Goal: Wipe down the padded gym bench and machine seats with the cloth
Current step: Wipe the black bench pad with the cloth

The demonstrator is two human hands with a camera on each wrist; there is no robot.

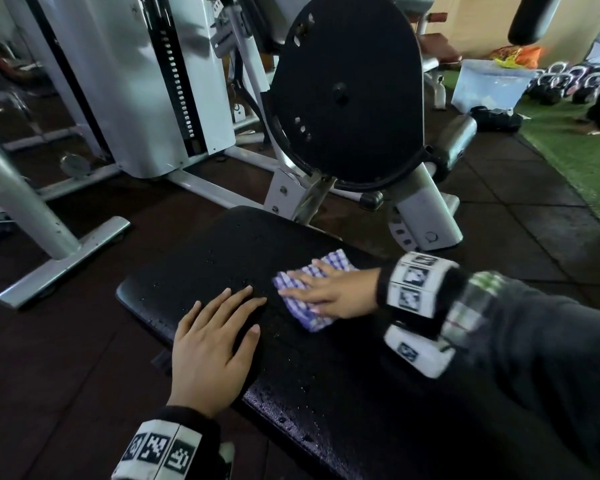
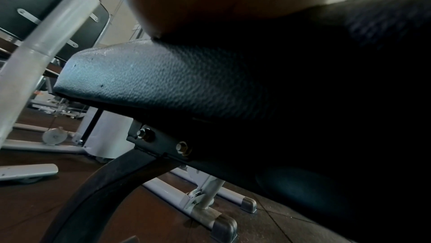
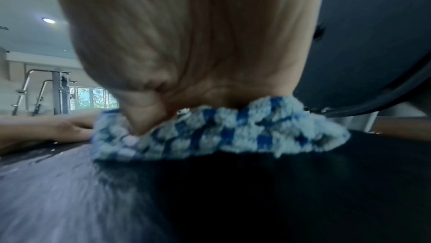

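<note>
Looking at the cloth first, we'd call it about as easy to handle as anything gets: a light, soft, checked blue-and-white rag, folded into a small thick pad. It'll squash and bunch up rather than slide as one piece, so pinching a corner seems like the wrong move to us. Better to spread a flat palm over the middle so the whole pad drags along.

That's pretty much how we've got it. Our right hand lies flat on top of the cloth at the centre right of the head view, fingers straight and pressing down, not curled round it. The right wrist view shows the palm sitting right on the fluffy fold, with the cloth squashed under it.

Our left hand is at the lower middle of the frame, also laid out flat with spread fingers, resting on the near edge of the bench pad and holding nothing. It's just beside the cloth, fingertips close to it but not touching.

The pad itself looks like grainy black vinyl, firm but cushioned, and there are water droplets scattered over it, so we'd guess it's a bit slick. The cloth sits toward the pad's right side, so most of the left and near part looks unwiped yet.
</note>
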